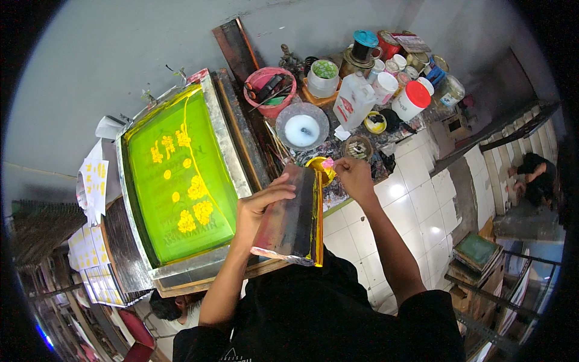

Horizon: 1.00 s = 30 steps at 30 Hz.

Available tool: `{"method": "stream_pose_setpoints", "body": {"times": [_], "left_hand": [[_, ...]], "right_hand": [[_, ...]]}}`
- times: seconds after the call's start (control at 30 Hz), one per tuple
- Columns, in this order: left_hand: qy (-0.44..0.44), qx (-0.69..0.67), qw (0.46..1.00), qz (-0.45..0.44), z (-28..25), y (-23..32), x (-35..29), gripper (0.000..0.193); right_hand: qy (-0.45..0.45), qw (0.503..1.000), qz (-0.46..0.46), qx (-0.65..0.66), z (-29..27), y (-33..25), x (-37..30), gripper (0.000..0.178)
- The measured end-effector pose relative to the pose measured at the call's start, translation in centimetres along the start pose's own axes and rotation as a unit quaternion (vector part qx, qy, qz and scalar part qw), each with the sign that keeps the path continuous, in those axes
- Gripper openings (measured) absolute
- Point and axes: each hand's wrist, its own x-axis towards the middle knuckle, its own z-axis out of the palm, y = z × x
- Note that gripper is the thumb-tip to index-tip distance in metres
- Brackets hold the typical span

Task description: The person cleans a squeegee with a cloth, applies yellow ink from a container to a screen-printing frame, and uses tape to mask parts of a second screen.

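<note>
The left hand (260,202) is holding the squeegee (282,220) lengthwise toward the body (338,314), yellow edge (319,223) facing the right hand (356,177), which is pinching a pink piece (327,163).

Screen frame (224,136): left on my feed, paper sheets (91,186) farther left.
Table (335,196): ahead as I look, right of the frame.
Bucket (274,111): on the table, behind and left of the bowl (321,120).
Jug (354,101): there too, right of the bowl.
Squeegee (289,217): in the left hand (260,204), between frame and right hand (356,177).
</note>
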Motion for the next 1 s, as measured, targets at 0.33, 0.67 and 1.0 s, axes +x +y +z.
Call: {"method": "stream_pose_setpoints", "body": {"times": [0.33,0.67,1.0], "left_hand": [[-0.017,0.068,0.998,0.008,-0.1,-0.1,0.1,0.026],[0.003,-0.047,0.999,0.011,-0.7,-1.2,0.0,0.022],[0.000,-0.147,0.987,0.062,-2.7,0.2,0.2,0.024]], "right_hand": [[-0.063,0.989,0.004,-0.132,-2.0,-2.3,2.4,0.023],[-0.047,0.998,0.031,0.021,-4.3,-1.3,2.1,0.016],[-0.129,0.849,0.156,0.487,-0.6,0.3,-0.5,0.014]]}}
